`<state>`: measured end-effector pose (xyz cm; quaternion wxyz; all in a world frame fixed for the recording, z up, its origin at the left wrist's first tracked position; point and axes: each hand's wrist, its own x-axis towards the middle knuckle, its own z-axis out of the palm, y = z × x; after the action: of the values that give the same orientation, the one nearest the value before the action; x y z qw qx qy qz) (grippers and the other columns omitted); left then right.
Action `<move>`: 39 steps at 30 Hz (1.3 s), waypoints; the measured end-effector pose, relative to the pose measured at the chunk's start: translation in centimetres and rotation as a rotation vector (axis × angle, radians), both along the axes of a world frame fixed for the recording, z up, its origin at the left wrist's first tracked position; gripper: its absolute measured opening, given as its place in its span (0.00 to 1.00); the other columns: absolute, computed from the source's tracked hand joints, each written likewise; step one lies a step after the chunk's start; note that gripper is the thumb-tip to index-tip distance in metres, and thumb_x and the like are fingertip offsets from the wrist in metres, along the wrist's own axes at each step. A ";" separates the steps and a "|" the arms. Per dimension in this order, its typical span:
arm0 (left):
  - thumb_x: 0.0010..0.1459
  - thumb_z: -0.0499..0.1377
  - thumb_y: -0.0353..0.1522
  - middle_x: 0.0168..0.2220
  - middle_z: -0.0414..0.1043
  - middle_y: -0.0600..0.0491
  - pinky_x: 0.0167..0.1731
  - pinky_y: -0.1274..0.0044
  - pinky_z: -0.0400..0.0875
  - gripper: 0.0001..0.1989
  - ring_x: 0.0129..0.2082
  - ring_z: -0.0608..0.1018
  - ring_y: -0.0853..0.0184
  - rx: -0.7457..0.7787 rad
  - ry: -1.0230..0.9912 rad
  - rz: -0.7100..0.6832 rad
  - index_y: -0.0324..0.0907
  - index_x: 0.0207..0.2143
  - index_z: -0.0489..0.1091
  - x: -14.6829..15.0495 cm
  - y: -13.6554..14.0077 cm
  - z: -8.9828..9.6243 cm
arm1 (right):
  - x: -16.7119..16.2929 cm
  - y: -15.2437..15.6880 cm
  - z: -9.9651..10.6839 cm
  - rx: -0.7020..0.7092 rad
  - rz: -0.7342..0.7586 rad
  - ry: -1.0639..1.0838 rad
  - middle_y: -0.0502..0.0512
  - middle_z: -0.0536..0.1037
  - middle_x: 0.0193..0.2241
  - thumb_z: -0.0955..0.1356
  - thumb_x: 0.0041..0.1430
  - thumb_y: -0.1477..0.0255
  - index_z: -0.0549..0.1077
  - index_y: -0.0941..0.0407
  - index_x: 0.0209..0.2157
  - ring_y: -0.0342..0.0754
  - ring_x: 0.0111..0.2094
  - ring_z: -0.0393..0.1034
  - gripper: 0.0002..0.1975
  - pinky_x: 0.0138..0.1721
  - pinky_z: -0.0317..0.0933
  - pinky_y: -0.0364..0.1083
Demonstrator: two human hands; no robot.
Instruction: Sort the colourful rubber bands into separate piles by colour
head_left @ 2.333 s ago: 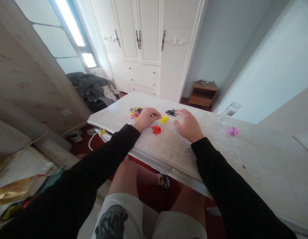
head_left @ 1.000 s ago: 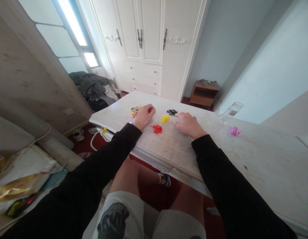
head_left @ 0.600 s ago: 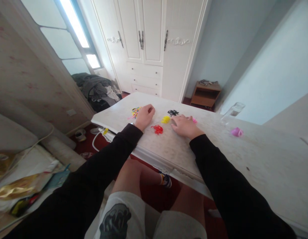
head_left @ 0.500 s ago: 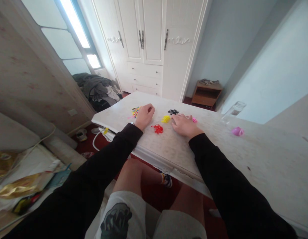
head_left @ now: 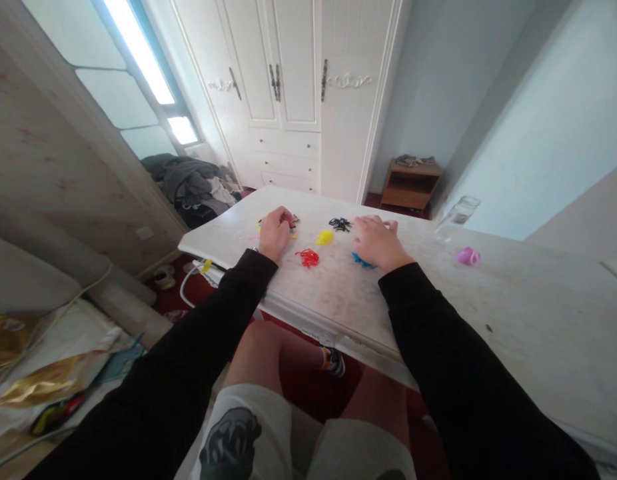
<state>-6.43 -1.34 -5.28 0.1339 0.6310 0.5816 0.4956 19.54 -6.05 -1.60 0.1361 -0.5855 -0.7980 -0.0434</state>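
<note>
Small piles of thin, bendy bands, which look like rubber bands, lie on the white table (head_left: pixel 328 293). My left hand (head_left: pixel 277 233) rests over a mixed-colour pile (head_left: pixel 258 229) at the left, its fingers curled together; whatever is between them is hidden. My right hand (head_left: pixel 377 241) is palm down, fingers bent and somewhat apart, nothing visible in them. It is just right of a black pile (head_left: pixel 340 225) and partly covers a blue pile (head_left: pixel 363 261). Between my hands are a yellow pile (head_left: pixel 325 237) and a red pile (head_left: pixel 308 258).
A clear glass jar (head_left: pixel 458 219) and a crumpled purple-pink item (head_left: pixel 468 256) stand to the right on the table. Behind are a white wardrobe (head_left: pixel 288 147) and a small wooden cabinet (head_left: pixel 412 185). Heaped clothes (head_left: pixel 188 183) lie beyond the left end.
My right hand has shifted right, uncovering the blue pile and hiding the pink one. My left hand has drawn back slightly over the mixed pile. The view has moved a little.
</note>
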 end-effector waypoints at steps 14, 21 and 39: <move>0.42 0.58 0.26 0.27 0.76 0.52 0.33 0.73 0.70 0.06 0.29 0.77 0.63 -0.042 0.127 0.041 0.43 0.26 0.70 -0.9 -0.2 -0.8 | 1.4 -0.1 0.0 0.004 -0.051 0.081 0.66 0.76 0.59 0.63 0.61 0.68 0.73 0.55 0.59 0.67 0.59 0.61 0.25 0.56 0.54 0.67; 0.39 0.59 0.24 0.29 0.78 0.51 0.33 0.73 0.70 0.09 0.29 0.77 0.62 -0.064 0.171 0.006 0.43 0.27 0.70 -0.7 -0.6 -0.5 | 1.4 -0.4 0.0 -0.043 -0.048 0.078 0.66 0.78 0.57 0.64 0.60 0.67 0.75 0.55 0.58 0.67 0.59 0.62 0.25 0.56 0.55 0.68; 0.44 0.58 0.24 0.33 0.79 0.50 0.35 0.74 0.71 0.09 0.31 0.78 0.63 -0.045 0.127 0.038 0.43 0.30 0.68 -0.9 -0.5 -0.3 | 1.4 -0.1 -0.5 -0.087 -0.045 0.045 0.65 0.79 0.55 0.65 0.60 0.66 0.77 0.53 0.55 0.67 0.58 0.63 0.22 0.55 0.55 0.67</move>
<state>-7.33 -1.87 -5.62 0.1016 0.6470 0.6117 0.4437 20.91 -6.18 -2.05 0.1278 -0.6094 -0.7825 0.0014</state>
